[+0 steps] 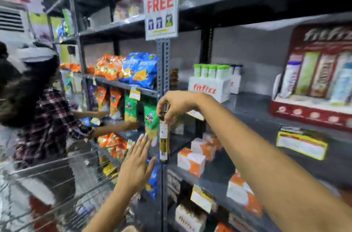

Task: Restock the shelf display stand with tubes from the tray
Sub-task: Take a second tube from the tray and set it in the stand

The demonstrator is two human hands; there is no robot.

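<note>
Tube [164,140], long, slim and gold-brown with a pale label band, hangs upright from the right hand [176,107], whose fingertips pinch its dark cap in front of the grey perforated shelf upright [163,54]. Its print is too blurred to read. The left hand [136,163] is flat and open, fingers together and holding nothing, just left of the tube's lower half and not touching it.

Beyond the right hand, on the grey metal shelf [253,106], a white cardboard display stand [209,89] marked "fitfizz" carries a row of green-capped tubes [211,71], with white-capped ones behind that are partly hidden. To the far right a red display stand [314,81] holds tall tubes in several colours; its right side is cut off by the frame edge. Lower shelves hold white-and-orange boxes [192,161], softened by blur.

At near left a wire cart [57,184] shows only as smeared chrome bars, and its contents cannot be made out. Farther left, another person in a plaid shirt [49,125] reaches toward glossy snack bags [131,70].
</note>
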